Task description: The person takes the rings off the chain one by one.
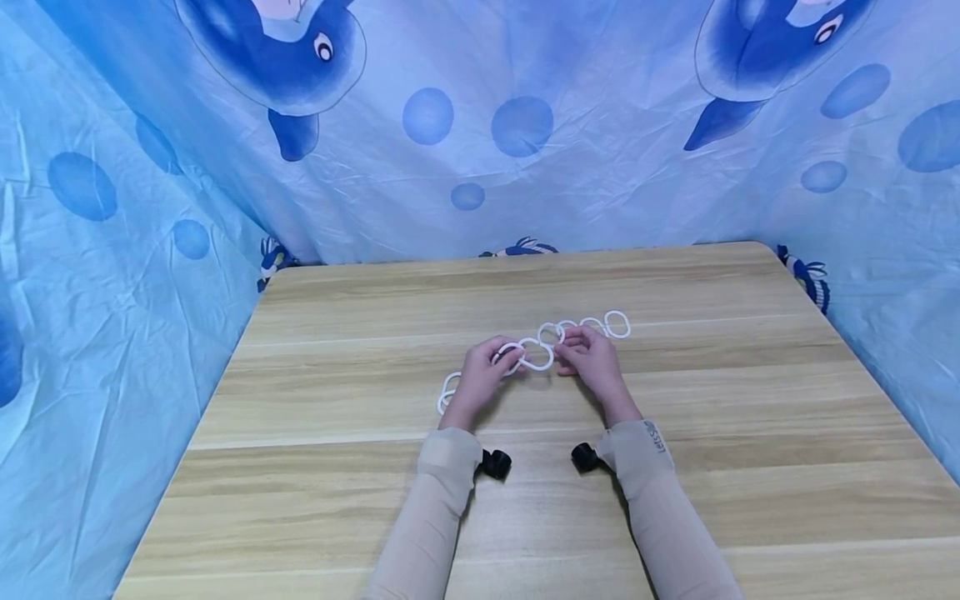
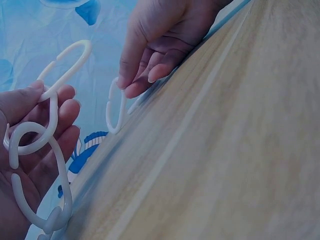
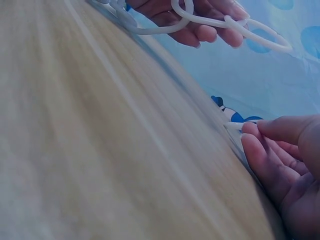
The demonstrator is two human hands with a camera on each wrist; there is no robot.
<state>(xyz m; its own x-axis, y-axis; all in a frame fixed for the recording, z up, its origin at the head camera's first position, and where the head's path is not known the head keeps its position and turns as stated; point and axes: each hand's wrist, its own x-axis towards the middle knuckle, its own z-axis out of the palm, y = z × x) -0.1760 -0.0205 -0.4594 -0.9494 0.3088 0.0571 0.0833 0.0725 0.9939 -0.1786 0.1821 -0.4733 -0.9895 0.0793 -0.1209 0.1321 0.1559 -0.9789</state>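
Observation:
A run of white plastic C-shaped links passes through both hands over the table. My left hand (image 1: 483,367) pinches a white link (image 2: 75,69) between thumb and fingers, at the spot where it hooks another link; more links (image 2: 54,120) hang across the palm. One link (image 1: 540,369) sticks out from the left hand toward the right. My right hand (image 1: 594,367) holds another white link (image 2: 123,107) by its edge with thumb and forefinger, low over the wood. Beyond the right fingers further links (image 1: 617,312) lie in a row.
The wood-grain table (image 1: 315,483) spreads out on all sides of the hands. More white links (image 1: 444,390) lie left of the left wrist. A blue sea-print curtain (image 1: 465,150) hangs behind the table. Black wrist cameras (image 1: 497,464) sit at both sleeves.

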